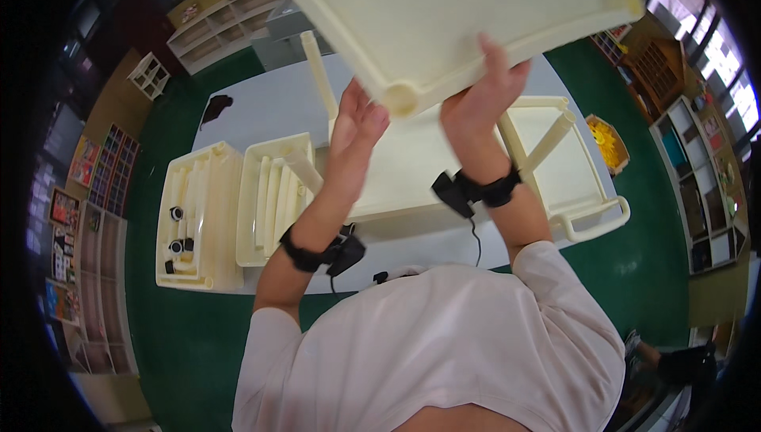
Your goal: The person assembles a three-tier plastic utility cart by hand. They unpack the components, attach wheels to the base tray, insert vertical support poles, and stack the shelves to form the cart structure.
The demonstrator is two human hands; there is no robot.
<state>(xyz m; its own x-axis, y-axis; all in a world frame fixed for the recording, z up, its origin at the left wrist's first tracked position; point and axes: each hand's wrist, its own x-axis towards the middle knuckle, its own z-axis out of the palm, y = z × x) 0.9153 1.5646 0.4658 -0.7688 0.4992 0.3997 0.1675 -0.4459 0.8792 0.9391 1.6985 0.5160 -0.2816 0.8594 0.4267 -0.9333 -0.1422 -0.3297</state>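
Note:
A cream plastic shelf panel (452, 10) with raised rims and a round corner socket is held up, tilted, above the table; the top of the picture cuts it off. My right hand (484, 99) grips its near rim, thumb over the inner face and fingers beneath. At the left side of the near corner, my left hand (355, 129) holds the panel's edge, its fingertips partly hidden. Under both hands lies a second cream shelf (392, 176) with upright tube legs, among them a back-left tube (318, 72) and a right tube (547, 142).
On the white table (261, 96), a cream bin (276, 194) holds plastic tubes. Left of it, stacked trays (199, 218) contain tubes and casters. Another cream panel (553, 152) has a handle (594, 218) projecting past the table's right edge. A person's leg (648, 352) shows lower right.

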